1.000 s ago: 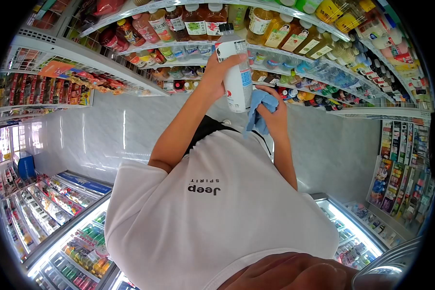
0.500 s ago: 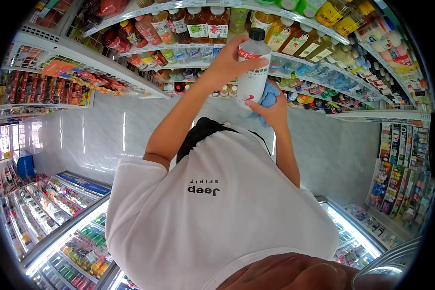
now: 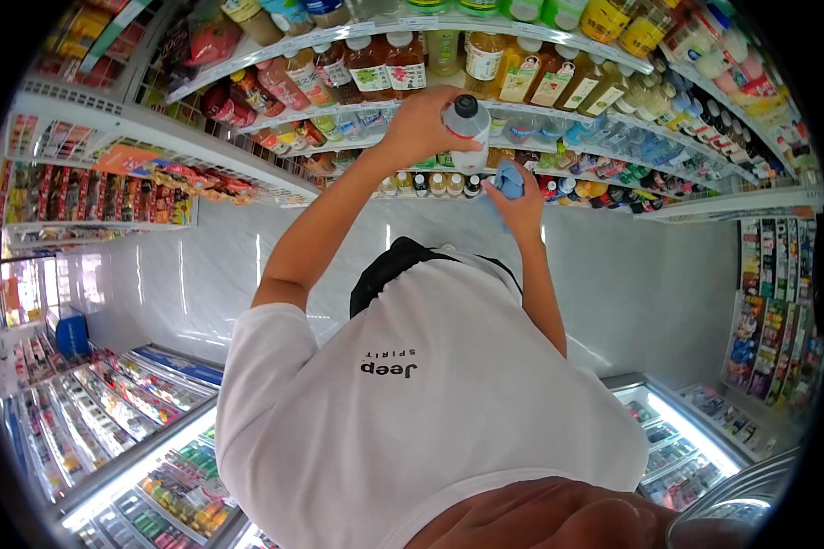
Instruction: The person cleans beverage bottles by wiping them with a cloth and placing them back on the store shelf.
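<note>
A white-labelled bottle with a black cap (image 3: 468, 151) is held upright in front of the drink shelves by my left hand (image 3: 419, 126), whose fingers and thumb wrap round its upper part. Lower and to the right, my right hand (image 3: 522, 207) is closed on a blue cloth (image 3: 510, 180), part of which hangs down below the fingers. The cloth and right hand are apart from the bottle. Rows of juice and tea bottles (image 3: 368, 71) stand on the shelf just behind the left hand.
Curved white shelves (image 3: 522, 102) hold many drinks ahead. A wire rack (image 3: 137, 137) with packaged goods stands at the left. Grey floor (image 3: 632, 274) shows below the shelves. Lit coolers (image 3: 169, 476) stand at the lower left and lower right.
The bottle has turned upright and moved back toward the shelves with my left hand. My right hand and the cloth have come away from it.
</note>
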`<state>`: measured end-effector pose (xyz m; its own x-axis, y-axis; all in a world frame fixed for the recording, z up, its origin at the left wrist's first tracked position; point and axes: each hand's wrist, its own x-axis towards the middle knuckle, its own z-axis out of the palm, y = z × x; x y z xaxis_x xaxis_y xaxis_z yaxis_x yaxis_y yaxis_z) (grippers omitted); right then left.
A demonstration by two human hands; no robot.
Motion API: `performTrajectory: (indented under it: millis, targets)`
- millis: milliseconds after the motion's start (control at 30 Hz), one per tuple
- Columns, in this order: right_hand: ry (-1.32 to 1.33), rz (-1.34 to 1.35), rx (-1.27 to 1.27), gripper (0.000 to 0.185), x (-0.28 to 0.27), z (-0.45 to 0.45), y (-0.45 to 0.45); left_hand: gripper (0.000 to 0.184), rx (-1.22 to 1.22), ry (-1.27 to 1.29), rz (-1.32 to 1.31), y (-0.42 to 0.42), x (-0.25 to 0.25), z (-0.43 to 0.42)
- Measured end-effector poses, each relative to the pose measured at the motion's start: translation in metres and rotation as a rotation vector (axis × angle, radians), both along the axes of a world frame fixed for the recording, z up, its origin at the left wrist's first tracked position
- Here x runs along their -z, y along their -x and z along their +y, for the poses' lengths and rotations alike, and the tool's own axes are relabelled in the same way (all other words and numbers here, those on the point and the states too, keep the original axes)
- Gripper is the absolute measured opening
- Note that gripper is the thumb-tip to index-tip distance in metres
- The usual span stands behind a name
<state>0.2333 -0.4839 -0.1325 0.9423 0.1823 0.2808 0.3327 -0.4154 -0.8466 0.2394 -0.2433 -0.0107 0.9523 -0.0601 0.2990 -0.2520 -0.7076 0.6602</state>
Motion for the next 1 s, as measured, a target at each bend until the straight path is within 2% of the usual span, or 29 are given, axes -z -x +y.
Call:
performTrajectory:
  millis: [33,133,167,333,433,533,833,1000]
  targets:
    - [-0.047,0.009,0.061,0.058,0.009,-0.005,0.002,0.074,-0.025,0.051,-0.028,-0.006,0.004,0.001]
    - [-0.062,0.061,0.151,0.054,0.022,-0.023,0.017,0.071,-0.138,-0.21,-0.276,-0.018,-0.006,0.007]
    - [-0.076,0.103,0.161,0.053,0.027,-0.028,0.023,0.067,-0.163,-0.161,-0.337,-0.027,-0.002,0.011]
    - [-0.143,0.261,0.179,0.048,0.054,-0.044,0.043,0.067,-0.23,-0.22,-0.386,-0.061,0.009,0.035]
    - [-0.197,0.273,0.185,0.047,0.053,-0.048,0.053,0.065,-0.249,-0.268,-0.398,-0.071,0.015,0.037]
    - [-0.19,0.271,0.176,0.045,0.05,-0.053,0.055,0.063,-0.247,-0.311,-0.517,-0.084,0.026,0.036]
    - [-0.175,0.253,0.218,0.042,0.045,-0.064,0.052,0.054,-0.264,-0.41,-0.49,-0.105,0.045,0.039]
    - [-0.168,0.273,0.225,0.042,0.048,-0.064,0.054,0.068,-0.306,-0.435,-0.455,-0.1,0.032,0.033]
